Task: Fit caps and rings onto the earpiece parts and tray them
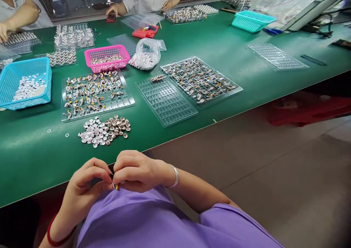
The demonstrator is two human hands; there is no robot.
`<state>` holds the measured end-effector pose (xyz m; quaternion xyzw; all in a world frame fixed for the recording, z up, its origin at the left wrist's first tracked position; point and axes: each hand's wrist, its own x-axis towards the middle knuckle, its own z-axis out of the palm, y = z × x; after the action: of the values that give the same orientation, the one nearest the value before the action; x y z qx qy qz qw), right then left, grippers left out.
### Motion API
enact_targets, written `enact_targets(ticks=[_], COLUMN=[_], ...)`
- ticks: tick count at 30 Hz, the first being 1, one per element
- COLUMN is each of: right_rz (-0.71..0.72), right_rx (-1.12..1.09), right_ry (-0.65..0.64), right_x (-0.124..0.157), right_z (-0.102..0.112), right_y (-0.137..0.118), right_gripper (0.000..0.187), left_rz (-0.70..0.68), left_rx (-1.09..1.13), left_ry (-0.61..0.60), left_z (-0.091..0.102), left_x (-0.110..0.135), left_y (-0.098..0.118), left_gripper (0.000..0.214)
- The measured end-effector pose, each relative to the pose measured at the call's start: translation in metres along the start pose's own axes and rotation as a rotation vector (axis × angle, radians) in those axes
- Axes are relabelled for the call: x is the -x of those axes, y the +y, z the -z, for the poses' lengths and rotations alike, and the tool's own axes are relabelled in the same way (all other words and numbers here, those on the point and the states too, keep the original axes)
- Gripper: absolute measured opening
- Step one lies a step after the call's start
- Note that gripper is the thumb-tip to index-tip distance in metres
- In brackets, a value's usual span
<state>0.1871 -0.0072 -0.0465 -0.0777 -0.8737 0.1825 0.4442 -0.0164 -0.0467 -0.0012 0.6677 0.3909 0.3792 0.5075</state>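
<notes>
My left hand point(89, 184) and my right hand point(138, 171) meet in front of my body, just off the table edge, with fingertips pinched together. Between them shows a small part with an orange-gold piece point(117, 186); fingers cover most of it. On the table just beyond lie a pile of small white round caps point(93, 131) and, touching it, a pile of beige round caps point(117, 127). Behind these, a clear tray point(127, 98) holds many small curved beige parts with orange bits point(82, 111).
Nearby are a clear compartment tray point(167, 105), a filled tray point(203, 81), a pink basket point(106, 54), a blue basket point(41, 67) of white pieces and a plastic bag point(149, 52). A teal basket point(252, 21) stands farther off. Other people's hands point(115, 10) work across the table.
</notes>
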Motion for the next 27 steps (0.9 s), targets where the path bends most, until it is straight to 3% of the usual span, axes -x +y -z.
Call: enact_targets(ticks=[6,11,21,27], right_rz=[0.039,-0.009,-0.111,-0.051], right_rx=[-0.013,-0.066,-0.292,-0.362], right_ry=[0.091,0.016,-0.066,0.087], right_x=[-0.004,0.001,0.008,0.002], right_z=[0.004,0.002,-0.005,-0.003], right_y=[-0.005,-0.009,-0.012,-0.012], right_gripper=[0.014,0.019,0.009,0.01], left_rz=[-0.109,-0.169,-0.069,-0.038], left_rx=[-0.123,-0.195,-0.031,-0.014], left_ry=[0.014,0.036,-0.009,0.0], left_z=[-0.001,-0.002,-0.004,-0.006], left_x=[0.005,0.009,0.006,0.005], left_y=[0.0,0.0,0.001,0.003], left_gripper=[0.013,0.014,0.009,0.011])
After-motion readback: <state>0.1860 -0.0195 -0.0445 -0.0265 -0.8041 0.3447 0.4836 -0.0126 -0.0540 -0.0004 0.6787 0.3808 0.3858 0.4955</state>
